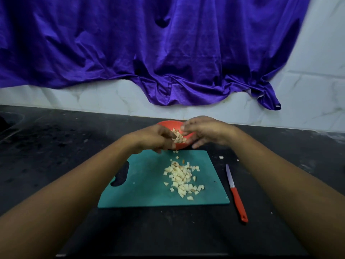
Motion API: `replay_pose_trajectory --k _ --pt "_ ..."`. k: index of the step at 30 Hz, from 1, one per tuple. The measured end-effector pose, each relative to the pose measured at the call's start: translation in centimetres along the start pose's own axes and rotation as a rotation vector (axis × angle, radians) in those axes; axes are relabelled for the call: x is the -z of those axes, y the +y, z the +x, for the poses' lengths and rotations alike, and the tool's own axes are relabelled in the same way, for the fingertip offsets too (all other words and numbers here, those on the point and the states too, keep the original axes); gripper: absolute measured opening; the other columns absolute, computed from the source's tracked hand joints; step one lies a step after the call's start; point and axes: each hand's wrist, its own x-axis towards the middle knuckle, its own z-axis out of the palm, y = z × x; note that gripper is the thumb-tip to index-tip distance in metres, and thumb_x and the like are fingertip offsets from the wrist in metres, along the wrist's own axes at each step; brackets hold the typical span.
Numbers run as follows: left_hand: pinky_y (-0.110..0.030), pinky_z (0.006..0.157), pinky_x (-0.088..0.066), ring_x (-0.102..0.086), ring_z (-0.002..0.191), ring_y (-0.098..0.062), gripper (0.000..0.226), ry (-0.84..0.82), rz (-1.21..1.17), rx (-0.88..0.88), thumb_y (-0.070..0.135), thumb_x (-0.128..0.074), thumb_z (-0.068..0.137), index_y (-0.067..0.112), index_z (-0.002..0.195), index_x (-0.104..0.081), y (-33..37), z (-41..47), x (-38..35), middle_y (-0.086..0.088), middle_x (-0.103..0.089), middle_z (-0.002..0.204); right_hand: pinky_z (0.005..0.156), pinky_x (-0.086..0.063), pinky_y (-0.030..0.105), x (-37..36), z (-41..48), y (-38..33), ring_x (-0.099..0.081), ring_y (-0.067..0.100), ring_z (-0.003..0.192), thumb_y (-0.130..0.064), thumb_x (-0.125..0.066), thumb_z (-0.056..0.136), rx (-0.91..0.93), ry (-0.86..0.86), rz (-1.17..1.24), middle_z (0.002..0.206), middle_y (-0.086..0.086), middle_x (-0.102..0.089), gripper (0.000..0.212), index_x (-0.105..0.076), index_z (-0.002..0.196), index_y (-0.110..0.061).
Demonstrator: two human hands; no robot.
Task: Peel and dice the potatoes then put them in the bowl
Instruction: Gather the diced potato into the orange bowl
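Beyond the teal cutting board point(145, 184), red bowl point(183, 145) half hidden by both hands, right hand point(205, 131) gripping its rim, left hand point(156, 139) with curled fingers pinching potato dice point(183, 180) over it, more heaped on the board, red-handled knife point(236, 193) beside on counter point(56, 146), purple cloth point(168, 53) behind.
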Motion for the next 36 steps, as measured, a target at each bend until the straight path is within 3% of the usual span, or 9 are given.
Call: replay_pose_trajectory --k 6,9,13,16,21,25,28,32,36 --pt "-0.032 0.088 -0.058 -0.058 0.118 -0.020 0.100 -0.227 0.423 0.189 0.040 -0.091 0.073 0.018 0.154 -0.037 -1.7 -2.8 -3.0 0.002 -0.051 0.134 0.068 -0.061 0.033 -1.6 -6.9 3.7 -0.071 0.022 0.094 -0.033 -0.090 0.077 -0.273 -0.241 -0.454 0.124 0.003 -0.056 0.108 -0.022 0.161 -0.027" --pt "-0.035 0.099 -0.054 -0.057 0.124 -0.025 0.118 -0.285 0.646 0.249 0.054 -0.091 0.065 0.022 0.159 -0.027 -0.8 -2.5 -3.9 0.000 -0.036 0.151 0.065 -0.061 0.031 -3.4 -7.2 4.4 -0.068 0.023 0.102 -0.037 -0.093 0.073 -0.311 -0.241 -0.585 0.129 0.001 -0.044 0.119 -0.014 0.162 -0.032" --pt "-0.031 0.084 -0.059 -0.064 0.102 -0.022 0.118 -0.279 0.698 0.283 0.059 -0.092 0.061 0.028 0.157 -0.029 0.0 -2.1 -5.5 -0.001 -0.031 0.148 0.073 -0.065 0.039 -5.5 -6.4 4.2 -0.069 0.024 0.101 -0.036 -0.093 0.073 -0.270 -0.192 -0.587 0.128 0.003 -0.050 0.104 -0.029 0.154 -0.026" --pt "-0.029 0.077 -0.061 -0.062 0.106 -0.022 0.108 -0.190 0.636 0.247 0.052 -0.093 0.064 0.026 0.152 -0.035 -0.5 -1.9 -5.9 -0.002 -0.038 0.142 0.074 -0.064 0.041 -6.2 -5.1 4.7 -0.072 0.021 0.090 -0.020 -0.090 0.078 -0.247 -0.138 -0.399 0.113 0.005 -0.063 0.088 -0.038 0.150 -0.024" --pt "-0.037 0.081 -0.064 -0.066 0.099 -0.020 0.083 -0.047 0.338 0.201 0.029 -0.089 0.078 0.021 0.148 -0.046 -1.4 -2.2 -5.5 -0.001 -0.055 0.122 0.071 -0.064 0.041 -6.6 -3.9 5.8 -0.067 0.017 0.071 -0.003 -0.080 0.087 -0.177 0.013 -0.088 0.098 0.013 -0.065 0.068 -0.047 0.145 -0.011" --pt "-0.036 0.084 -0.063 -0.062 0.111 -0.023 0.104 -0.094 0.310 0.238 0.032 -0.092 0.073 0.020 0.157 -0.032 -1.9 -3.0 -4.4 -0.004 -0.046 0.144 0.065 -0.062 0.034 -4.3 -5.3 5.5 -0.067 0.020 0.088 -0.015 -0.089 0.079 -0.226 -0.023 -0.187 0.114 0.007 -0.057 0.091 -0.036 0.154 -0.020" --pt "-0.036 0.083 -0.063 -0.068 0.104 -0.023 0.111 -0.131 0.392 0.300 0.030 -0.093 0.071 0.020 0.159 -0.026 -1.4 -2.9 -4.2 -0.007 -0.040 0.154 0.061 -0.059 0.031 -4.2 -5.7 5.2 -0.066 0.021 0.094 -0.022 -0.092 0.076 -0.322 -0.089 -0.346 0.119 0.008 -0.055 0.105 -0.026 0.158 -0.021" --pt "-0.040 0.079 -0.064 -0.071 0.086 -0.023 0.081 -0.090 0.266 0.317 0.007 -0.087 0.078 0.018 0.147 -0.046 -0.7 -1.4 -5.5 -0.013 -0.064 0.122 0.074 -0.065 0.042 -6.8 -3.9 4.2 -0.071 0.025 0.092 -0.010 -0.086 0.081 -0.306 -0.072 -0.377 0.116 0.017 -0.064 0.066 -0.048 0.135 -0.009" --pt "-0.036 0.074 -0.065 -0.073 0.087 -0.026 0.064 -0.059 0.165 0.335 -0.010 -0.077 0.081 0.013 0.137 -0.055 -0.2 -0.7 -6.0 -0.016 -0.066 0.110 0.070 -0.065 0.039 -8.3 -2.2 3.4 -0.075 0.025 0.078 0.009 -0.072 0.087 -0.319 -0.038 -0.246 0.094 0.020 -0.070 0.032 -0.057 0.113 0.000"
